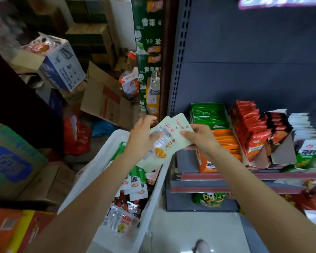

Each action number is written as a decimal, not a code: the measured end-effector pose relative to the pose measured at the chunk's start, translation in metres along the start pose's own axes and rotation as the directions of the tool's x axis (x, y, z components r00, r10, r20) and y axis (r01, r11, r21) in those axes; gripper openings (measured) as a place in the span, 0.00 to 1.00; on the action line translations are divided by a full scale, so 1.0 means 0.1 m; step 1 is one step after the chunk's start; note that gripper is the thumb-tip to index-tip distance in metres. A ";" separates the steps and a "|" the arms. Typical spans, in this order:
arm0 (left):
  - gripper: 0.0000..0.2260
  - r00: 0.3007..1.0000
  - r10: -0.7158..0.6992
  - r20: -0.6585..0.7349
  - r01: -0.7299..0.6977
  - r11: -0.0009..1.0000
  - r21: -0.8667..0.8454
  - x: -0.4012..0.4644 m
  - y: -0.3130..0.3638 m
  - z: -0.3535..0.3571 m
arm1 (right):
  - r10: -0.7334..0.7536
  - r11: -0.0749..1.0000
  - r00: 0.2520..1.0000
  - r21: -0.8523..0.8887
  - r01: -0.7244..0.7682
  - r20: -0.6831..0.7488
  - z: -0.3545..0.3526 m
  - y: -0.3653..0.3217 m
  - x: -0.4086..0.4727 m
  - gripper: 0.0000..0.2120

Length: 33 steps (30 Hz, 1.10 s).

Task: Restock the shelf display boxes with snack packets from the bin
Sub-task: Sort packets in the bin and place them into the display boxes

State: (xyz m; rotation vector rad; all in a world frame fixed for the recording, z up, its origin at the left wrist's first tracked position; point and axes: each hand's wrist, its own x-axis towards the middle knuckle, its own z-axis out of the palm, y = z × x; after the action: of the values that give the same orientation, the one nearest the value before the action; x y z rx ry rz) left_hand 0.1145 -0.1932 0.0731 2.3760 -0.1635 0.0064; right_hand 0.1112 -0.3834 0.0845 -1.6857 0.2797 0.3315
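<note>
Shop aisle: both hands hold flat, glossy pale-green packets [167, 141] over a white plastic bin [106, 161].
Left hand [141, 138] and right hand [201, 137] fingers pinch them beside shelf [217, 177] cardboard boxes [281, 156].

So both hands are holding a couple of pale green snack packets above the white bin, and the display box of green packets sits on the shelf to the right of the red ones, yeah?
Not quite. The head view shows the display box of green packets to the left of the red ones, not the right. The rest holds: the left hand and right hand hold pale green snack packets above the white bin.
</note>
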 end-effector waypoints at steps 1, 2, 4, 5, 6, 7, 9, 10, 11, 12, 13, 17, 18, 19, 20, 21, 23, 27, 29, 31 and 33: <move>0.28 0.998 0.041 0.040 -0.043 0.997 0.057 0.01 0.13 0.09 | 0.001 1.000 1.000 0.021 -0.001 -0.014 -0.13 -0.02 0.02 0.07; 0.33 0.993 0.063 0.100 -0.072 0.993 0.094 0.01 0.27 0.19 | -0.002 0.999 1.000 0.047 0.003 -0.026 -0.25 -0.05 0.03 0.06; 0.38 0.977 0.092 0.195 -0.137 0.963 0.234 -0.01 0.59 0.40 | -0.010 0.997 0.999 0.075 0.014 -0.049 -0.50 -0.11 0.05 0.07; 0.38 0.972 0.108 0.206 -0.175 0.923 0.342 -0.02 0.74 0.50 | -0.010 0.998 0.998 0.069 0.013 -0.054 -0.61 -0.14 0.07 0.07; 0.37 0.973 0.123 0.193 -0.197 0.878 0.437 -0.01 0.87 0.59 | -0.005 0.998 0.999 0.056 0.008 -0.052 -0.72 -0.16 0.08 0.07; 0.33 0.978 0.134 0.160 -0.197 0.845 0.497 0.00 0.99 0.66 | 0.001 0.998 0.999 0.056 0.002 -0.046 -0.83 -0.18 0.08 0.07; 0.23 0.987 0.146 0.062 -0.157 0.844 0.512 0.05 1.18 0.78 | 0.021 0.991 0.999 0.129 -0.017 -0.030 -1.03 -0.23 0.09 0.06; 0.19 0.988 0.153 0.007 -0.137 0.866 0.481 0.07 1.26 0.82 | 0.029 0.982 1.000 0.185 -0.027 -0.009 -1.12 -0.26 0.08 0.06; 0.16 0.986 0.158 -0.049 -0.121 0.891 0.438 0.07 1.32 0.86 | 0.030 0.972 0.999 0.234 -0.034 0.020 -1.20 -0.28 0.07 0.08; 0.14 0.982 0.156 -0.105 -0.104 0.917 0.385 0.08 1.37 0.88 | 0.023 0.964 0.998 0.262 -0.038 0.060 -1.27 -0.30 0.06 0.12; 0.12 0.976 0.137 -0.167 -0.078 0.945 0.318 0.10 1.41 0.89 | 0.012 0.964 0.995 0.264 -0.038 0.100 -1.33 -0.29 0.06 0.16; 0.07 0.954 -0.115 -0.277 0.105 0.993 -0.050 0.24 1.42 0.82 | -0.032 0.999 0.998 -0.002 0.032 0.061 -1.45 -0.22 0.11 0.20; 0.07 0.953 -0.175 -0.248 0.129 0.974 -0.188 0.27 1.44 0.81 | -0.050 0.995 0.998 -0.085 0.054 0.042 -1.46 -0.20 0.12 0.22; 0.07 0.954 -0.222 -0.201 0.146 0.931 -0.335 0.29 1.46 0.80 | -0.058 0.990 0.998 -0.127 0.062 0.037 -1.47 -0.19 0.13 0.24; 0.07 0.957 -0.252 -0.145 0.157 0.867 -0.474 0.30 1.49 0.80 | -0.055 0.990 0.998 -0.125 0.060 0.044 -1.48 -0.18 0.13 0.24; 0.07 0.959 -0.268 -0.088 0.168 0.793 -0.586 0.32 1.52 0.79 | -0.057 0.993 0.997 -0.097 0.062 0.058 -1.49 -0.17 0.11 0.20; 0.07 0.964 -0.264 -0.028 0.173 0.704 -0.689 0.35 1.56 0.81 | -0.095 0.995 0.993 -0.032 0.097 0.074 -1.53 -0.19 0.06 0.13; 0.05 0.984 -0.180 0.012 0.150 0.781 -0.606 0.41 1.64 0.96 | -0.194 0.981 0.981 0.017 0.194 -0.003 -1.78 -0.17 -0.01 0.08; 0.03 0.989 -0.138 0.060 0.148 0.825 -0.546 0.44 1.74 1.08 | -0.204 0.979 0.978 0.012 0.205 -0.039 -1.98 -0.14 -0.05 0.08; 0.03 0.991 -0.090 0.100 0.129 0.847 -0.515 0.49 1.91 1.21 | -0.196 0.981 0.977 -0.005 0.196 -0.081 -2.22 -0.09 -0.10 0.09; 0.03 0.992 -0.028 0.121 0.083 0.875 -0.478 0.57 2.13 1.39 | -0.186 0.982 0.974 0.020 0.190 -0.132 -2.51 -0.02 -0.15 0.09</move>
State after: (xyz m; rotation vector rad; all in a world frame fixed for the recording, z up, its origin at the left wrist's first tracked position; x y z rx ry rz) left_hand 0.1392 -0.4481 0.1216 1.8780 -0.1307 -0.1757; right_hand 0.1125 -0.6314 0.1239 -1.6896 0.2181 0.0757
